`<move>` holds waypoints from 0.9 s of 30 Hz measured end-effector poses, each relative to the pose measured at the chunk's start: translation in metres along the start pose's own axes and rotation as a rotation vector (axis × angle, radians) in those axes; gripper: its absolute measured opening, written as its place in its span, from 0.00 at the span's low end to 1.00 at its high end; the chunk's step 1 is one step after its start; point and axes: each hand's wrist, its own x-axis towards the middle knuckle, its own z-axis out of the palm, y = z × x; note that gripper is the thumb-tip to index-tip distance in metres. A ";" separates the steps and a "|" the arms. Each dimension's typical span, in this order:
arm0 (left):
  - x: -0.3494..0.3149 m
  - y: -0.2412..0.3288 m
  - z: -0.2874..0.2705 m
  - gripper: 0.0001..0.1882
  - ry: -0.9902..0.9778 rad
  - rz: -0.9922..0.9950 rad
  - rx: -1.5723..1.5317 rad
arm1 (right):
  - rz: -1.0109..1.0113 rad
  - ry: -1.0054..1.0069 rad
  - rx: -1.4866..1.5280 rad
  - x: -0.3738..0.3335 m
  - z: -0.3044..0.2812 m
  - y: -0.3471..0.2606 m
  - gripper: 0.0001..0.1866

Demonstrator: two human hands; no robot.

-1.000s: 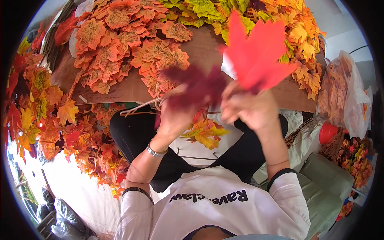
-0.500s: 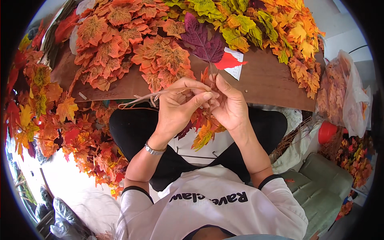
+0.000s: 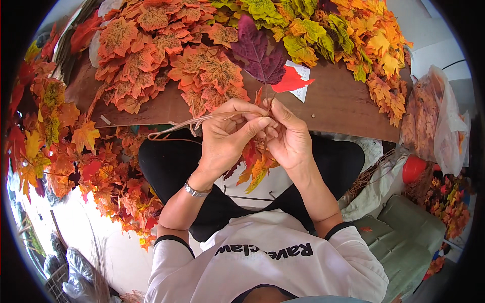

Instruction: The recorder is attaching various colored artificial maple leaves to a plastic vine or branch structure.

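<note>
My left hand (image 3: 228,132) is closed with brown stem wires (image 3: 177,126) running through it, their loose ends sticking out to the left. Against it, my right hand (image 3: 290,132) pinches the thin stem of a dark purple artificial leaf (image 3: 257,53), which stands up above the fingers. A red leaf (image 3: 291,81) sits just right of the purple one. Below the joined fingertips hangs a bunch of orange and yellow leaves (image 3: 257,169), partly covered by my hands. The exact spot where the stems meet is hidden by my fingers.
A brown table (image 3: 333,101) carries piles of orange leaves (image 3: 212,73), green-yellow leaves (image 3: 305,38) and yellow-orange leaves (image 3: 376,50). A white paper (image 3: 301,91) lies behind the red leaf. Leaf garlands (image 3: 101,166) hang at the left. At right are a plastic bag (image 3: 429,116) and a green seat (image 3: 404,232).
The purple and red leaves have shifted slightly, and my right fingertips have moved a little along the stems. Both hands keep nearly the same place and grip.
</note>
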 end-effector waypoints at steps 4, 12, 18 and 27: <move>0.000 0.002 0.002 0.06 -0.003 -0.007 0.011 | 0.024 0.005 0.042 0.001 -0.001 -0.001 0.12; -0.002 0.001 0.000 0.06 0.007 0.004 0.011 | -0.036 -0.021 -0.019 -0.001 -0.003 0.004 0.10; -0.004 -0.003 0.002 0.06 0.049 0.016 0.004 | -0.102 -0.076 -0.129 0.001 -0.011 0.006 0.07; 0.002 -0.003 -0.005 0.08 0.072 -0.107 -0.164 | -0.237 -0.172 -0.372 -0.002 -0.012 0.002 0.05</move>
